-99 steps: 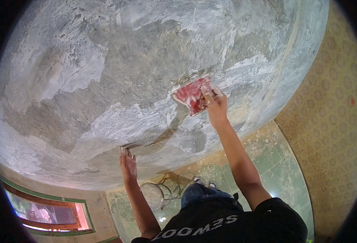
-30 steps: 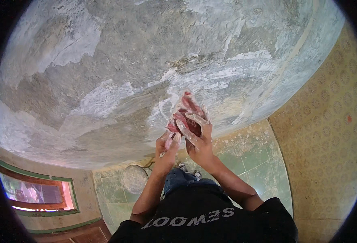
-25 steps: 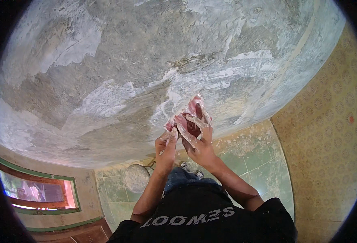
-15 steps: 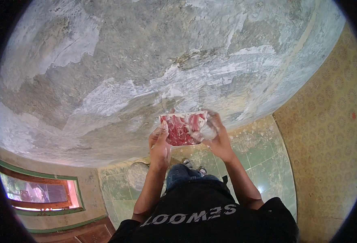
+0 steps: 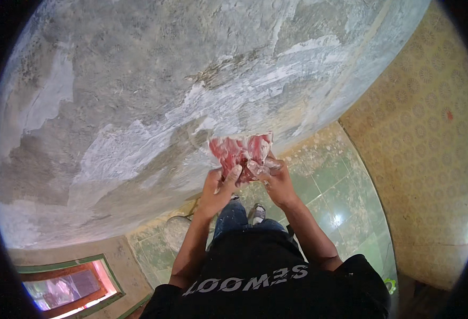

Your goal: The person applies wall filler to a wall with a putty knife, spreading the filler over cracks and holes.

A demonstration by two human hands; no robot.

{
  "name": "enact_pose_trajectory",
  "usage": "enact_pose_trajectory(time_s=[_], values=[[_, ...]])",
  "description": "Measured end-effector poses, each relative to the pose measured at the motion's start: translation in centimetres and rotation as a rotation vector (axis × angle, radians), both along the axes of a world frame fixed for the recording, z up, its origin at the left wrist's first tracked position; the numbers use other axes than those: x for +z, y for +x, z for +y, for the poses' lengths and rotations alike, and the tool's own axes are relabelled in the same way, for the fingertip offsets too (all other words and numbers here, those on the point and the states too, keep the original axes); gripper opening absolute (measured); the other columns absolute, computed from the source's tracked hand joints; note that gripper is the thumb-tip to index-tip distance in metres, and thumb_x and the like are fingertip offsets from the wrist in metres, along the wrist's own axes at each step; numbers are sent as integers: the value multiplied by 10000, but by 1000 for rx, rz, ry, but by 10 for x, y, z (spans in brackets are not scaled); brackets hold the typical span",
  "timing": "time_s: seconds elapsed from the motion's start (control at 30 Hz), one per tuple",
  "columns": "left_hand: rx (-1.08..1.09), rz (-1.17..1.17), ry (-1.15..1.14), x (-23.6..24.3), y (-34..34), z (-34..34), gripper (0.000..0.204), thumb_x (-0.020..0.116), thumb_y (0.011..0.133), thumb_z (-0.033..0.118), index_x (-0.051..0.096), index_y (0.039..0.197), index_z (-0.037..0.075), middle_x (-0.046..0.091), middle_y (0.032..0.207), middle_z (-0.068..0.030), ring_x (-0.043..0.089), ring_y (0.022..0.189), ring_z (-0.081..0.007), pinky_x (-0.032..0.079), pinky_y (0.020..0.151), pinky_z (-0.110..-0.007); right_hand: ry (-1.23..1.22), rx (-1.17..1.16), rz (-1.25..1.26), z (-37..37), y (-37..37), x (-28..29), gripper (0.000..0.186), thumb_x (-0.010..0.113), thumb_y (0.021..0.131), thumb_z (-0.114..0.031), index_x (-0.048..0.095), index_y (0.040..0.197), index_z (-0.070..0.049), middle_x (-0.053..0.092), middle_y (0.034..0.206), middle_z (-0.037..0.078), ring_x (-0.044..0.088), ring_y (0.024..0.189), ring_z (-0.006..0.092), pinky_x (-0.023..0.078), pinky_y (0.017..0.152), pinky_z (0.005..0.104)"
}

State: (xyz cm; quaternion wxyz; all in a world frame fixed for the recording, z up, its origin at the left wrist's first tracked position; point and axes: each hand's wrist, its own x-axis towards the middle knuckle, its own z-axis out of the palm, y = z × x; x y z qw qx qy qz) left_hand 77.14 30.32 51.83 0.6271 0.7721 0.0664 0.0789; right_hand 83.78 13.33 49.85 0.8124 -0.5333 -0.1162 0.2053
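A red, flat putty spreader [image 5: 233, 150], smeared with white putty, is held out in front of the wall. My left hand [image 5: 218, 190] grips its lower left part, the thumb lying on the near face. At the lower right, my right hand [image 5: 277, 183] grips it too, with its thumb pressed on the same face and putty on the fingers. The fingers behind the spreader are mostly hidden. Beyond it rises the grey plastered wall [image 5: 154, 95], streaked with white patches. Whether the far edge touches the wall, I cannot tell.
Green floor tiles [image 5: 327, 181] with pale splashes lie below, under my feet. A patterned yellow-brown surface [image 5: 420, 138] stands on the right. At lower left is a window [image 5: 74, 290] with a green frame. A grey rounded object [image 5: 176, 227] sits by the wall's foot.
Both hands have moved down to the spreader's lower edge, thumbs now close together. The right hand has left the right side, where it was blurred. The view has turned and shifted.
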Motion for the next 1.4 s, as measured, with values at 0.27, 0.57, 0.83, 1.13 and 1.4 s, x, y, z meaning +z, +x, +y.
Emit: enact_pose_trajectory(time_s=[0.27, 0.57, 0.83, 1.13, 1.4], values=[[-354, 30, -310, 4, 33, 30, 173, 705, 944, 200, 729, 917, 31, 704, 785, -20, 623, 733, -68, 462, 626, -245, 4, -17, 19, 18, -10, 48, 237, 586, 1020, -204, 656, 982, 19, 640, 948, 31, 576, 800, 112, 483, 718, 295], [-400, 123, -605, 11, 61, 22, 203, 614, 1007, 211, 686, 1056, 27, 684, 871, -10, 600, 764, -74, 468, 649, -249, -73, -186, 89, 35, -10, 25, 273, 538, 1047, -257, 649, 1003, -12, 645, 880, 23, 585, 778, 113, 481, 725, 294], [-667, 320, -300, 1, 65, 30, 286, 648, 977, 344, 680, 959, 60, 616, 706, 11, 553, 645, -74, 450, 597, -260, 122, -354, 94, 0, -5, 40, 437, 558, 1030, -242, 502, 1368, 29, 638, 1193, 93, 585, 1100, 166, 430, 988, 341], [-841, 328, -230, 17, 62, -46, 266, 698, 949, 322, 684, 994, 60, 647, 744, -1, 570, 662, -80, 454, 597, -263, 61, -438, -78, -99, -28, 42, 514, 588, 1008, -217, 440, 1439, 21, 451, 1476, 133, 416, 1367, 234, 278, 1158, 405], [-1012, 296, -172, 44, 59, -154, 181, 672, 966, 223, 689, 1019, 51, 664, 779, 6, 581, 707, -71, 473, 636, -263, -241, -256, -207, -238, -58, 71, 491, 633, 982, -198, 495, 1396, 27, 449, 1482, 124, 472, 1306, 218, 343, 1119, 410]])
